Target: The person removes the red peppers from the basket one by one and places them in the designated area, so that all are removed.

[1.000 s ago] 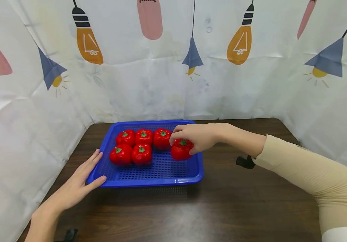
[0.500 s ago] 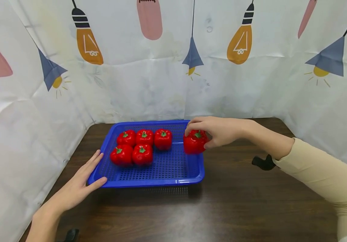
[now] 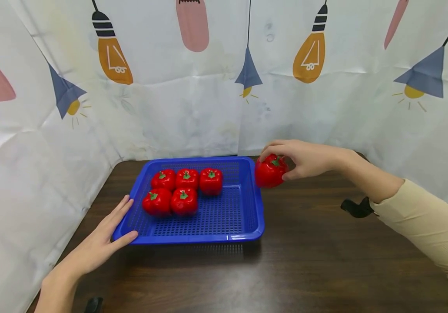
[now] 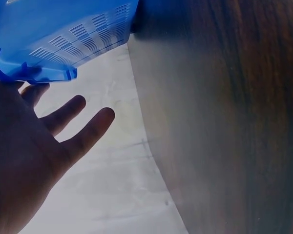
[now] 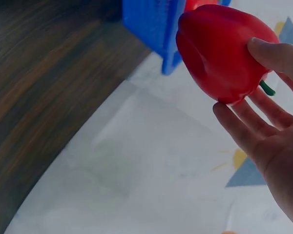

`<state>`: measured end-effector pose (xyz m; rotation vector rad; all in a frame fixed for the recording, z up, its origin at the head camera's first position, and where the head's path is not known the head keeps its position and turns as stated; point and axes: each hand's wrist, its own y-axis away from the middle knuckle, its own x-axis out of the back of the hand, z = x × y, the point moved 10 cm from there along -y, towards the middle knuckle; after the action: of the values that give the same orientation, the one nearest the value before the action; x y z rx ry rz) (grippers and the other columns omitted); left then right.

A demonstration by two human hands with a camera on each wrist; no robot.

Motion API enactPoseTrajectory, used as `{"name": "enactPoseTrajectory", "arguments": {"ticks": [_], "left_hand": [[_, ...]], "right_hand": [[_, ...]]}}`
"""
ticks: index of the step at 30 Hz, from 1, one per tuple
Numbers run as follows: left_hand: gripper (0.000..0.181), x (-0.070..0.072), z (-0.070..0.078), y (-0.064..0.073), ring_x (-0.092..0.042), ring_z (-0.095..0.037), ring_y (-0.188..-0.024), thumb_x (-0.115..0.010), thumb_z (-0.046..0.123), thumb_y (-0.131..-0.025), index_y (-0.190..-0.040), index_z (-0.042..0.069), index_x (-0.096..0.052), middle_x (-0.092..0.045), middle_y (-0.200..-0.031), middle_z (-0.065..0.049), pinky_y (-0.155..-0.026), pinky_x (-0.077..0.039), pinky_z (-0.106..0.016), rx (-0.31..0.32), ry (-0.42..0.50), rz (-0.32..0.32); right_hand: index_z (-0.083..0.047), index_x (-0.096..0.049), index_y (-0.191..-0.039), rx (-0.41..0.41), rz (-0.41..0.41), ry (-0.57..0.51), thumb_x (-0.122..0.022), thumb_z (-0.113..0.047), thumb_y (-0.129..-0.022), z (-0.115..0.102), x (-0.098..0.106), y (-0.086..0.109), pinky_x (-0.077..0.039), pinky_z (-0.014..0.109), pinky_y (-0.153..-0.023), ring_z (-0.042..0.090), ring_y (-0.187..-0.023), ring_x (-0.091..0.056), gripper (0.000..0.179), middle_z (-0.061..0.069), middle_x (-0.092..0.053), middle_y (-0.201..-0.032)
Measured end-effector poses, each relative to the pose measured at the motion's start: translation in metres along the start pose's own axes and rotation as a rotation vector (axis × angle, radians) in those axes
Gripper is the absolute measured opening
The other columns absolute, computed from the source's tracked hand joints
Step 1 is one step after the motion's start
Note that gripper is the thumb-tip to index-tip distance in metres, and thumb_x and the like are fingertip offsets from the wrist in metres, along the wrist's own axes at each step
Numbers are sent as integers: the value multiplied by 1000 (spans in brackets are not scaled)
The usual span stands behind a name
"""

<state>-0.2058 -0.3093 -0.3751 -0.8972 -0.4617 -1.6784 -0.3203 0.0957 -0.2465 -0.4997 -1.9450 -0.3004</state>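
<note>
My right hand (image 3: 302, 156) grips a red bell pepper (image 3: 269, 172) by its upper part, just past the right rim of a blue plastic basket (image 3: 243, 237). In the right wrist view the thumb and fingertips pinch the pepper (image 5: 222, 51) around its green stem end, and it hangs above the table. My left hand (image 3: 98, 243) rests against the basket's left rim with its fingers straight. From the left wrist view, the spread fingers of that hand (image 4: 29, 141) touch the basket (image 4: 88, 39). Several other red peppers (image 3: 184, 201) sit grouped in the basket's left half.
A dark wooden table (image 3: 306, 261) carries the basket near its back edge. White cloth (image 3: 192, 117) printed with lamps and bulbs hangs behind and to both sides. Black straps (image 3: 356, 208) show at the wrists.
My right hand has lifted the bell pepper out of the basket's right side, moving it right and up past the rim. The left hand and the other peppers have stayed put.
</note>
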Motion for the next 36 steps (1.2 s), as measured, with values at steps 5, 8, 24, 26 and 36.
{"name": "enactPoseTrajectory", "arguments": {"ticks": [5,8,24,26,36], "left_hand": [[82,-2,1,2,-7,-48,-152,-65,23,-101,-167,22,-16,-2,-172,-3,-108,-14,-77,2,13,-3],[82,-3,0,3,-6,-47,-153,-65,23,-101,-167,23,-15,-1,-172,-2,-108,-13,-78,7,22,-2],[82,-3,-3,4,-4,-50,-152,-64,23,-102,-167,23,-14,0,-172,-3,-105,-12,-81,9,22,-2],[81,-3,-3,4,-4,-49,-152,-64,23,-102,-167,23,-14,0,-172,-3,-105,-12,-81,10,26,-4],[81,-3,-2,3,-6,-49,-152,-64,25,-102,-167,25,-15,-1,-172,-2,-104,-15,-82,13,17,-8]], "right_hand": [[-13,-60,-134,-14,4,-13,-80,3,-81,19,-4,6,-55,40,-90,20,-119,-55,59,-2,-57,-133],[-12,-60,-134,-22,-10,-39,-79,5,-81,31,-10,6,-55,41,-90,22,-119,-55,58,0,-58,-133],[-11,-62,-131,-74,-20,-74,-74,10,-79,69,-43,-2,-55,44,-91,26,-120,-54,56,2,-59,-132],[-11,-62,-130,-86,-27,-78,-74,10,-79,74,-49,-3,-54,44,-91,26,-121,-54,56,2,-59,-131],[-10,-62,-131,-144,-56,-47,-74,9,-79,92,-62,-4,-53,48,-94,30,-124,-53,57,5,-58,-135]]}}
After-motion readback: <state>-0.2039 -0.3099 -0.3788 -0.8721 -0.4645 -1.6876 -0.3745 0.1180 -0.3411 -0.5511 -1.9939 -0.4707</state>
